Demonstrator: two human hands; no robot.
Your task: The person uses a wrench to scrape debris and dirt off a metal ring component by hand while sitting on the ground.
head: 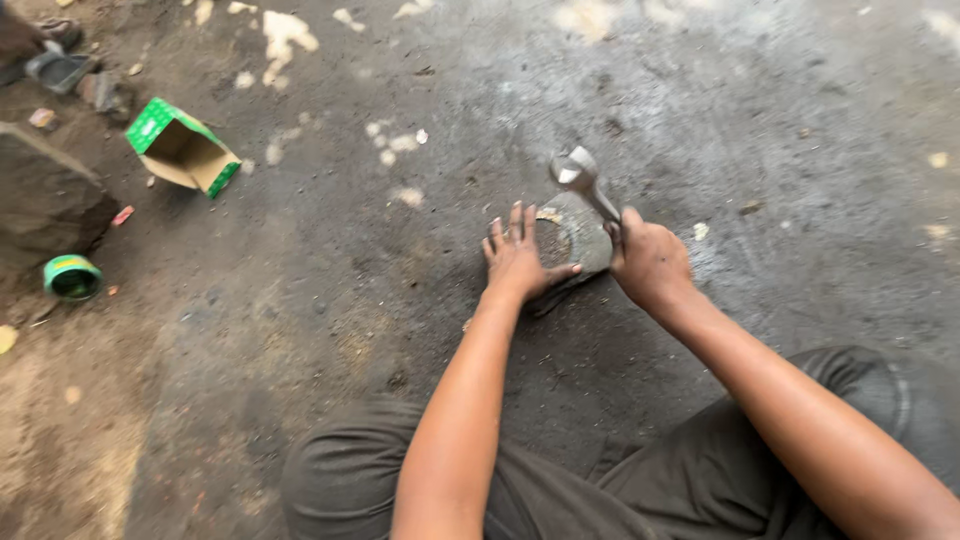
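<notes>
Left hand (518, 258): laid flat, fingers spread, palm down on a round grey metal disc (580, 240) that lies on the floor near the middle of the scene. The hand grips nothing; it presses on the disc's left part and hides much of it.

Right hand (648, 262): closed in a fist around the shaft of a metal spanner (583, 182). The open-ended head stands up and to the far left of the fist, above the disc's far edge. The lower shaft is hidden inside the fist; whether the tool touches the disc cannot be told.

Disc: only its right rim and part of a dark centre show; motion blur softens its outline.

Concrete floor (330, 280): dark, stained, with pale flecks at the far side.

Far left: open green and white cardboard box (183, 148), lying on its side. Left, nearer: small green tin (72, 277), open. Beside it a dark stone block (45, 195), cut off by the left edge.

Near edge: the person's knees in dark trousers (700, 480), partly cut off.
</notes>
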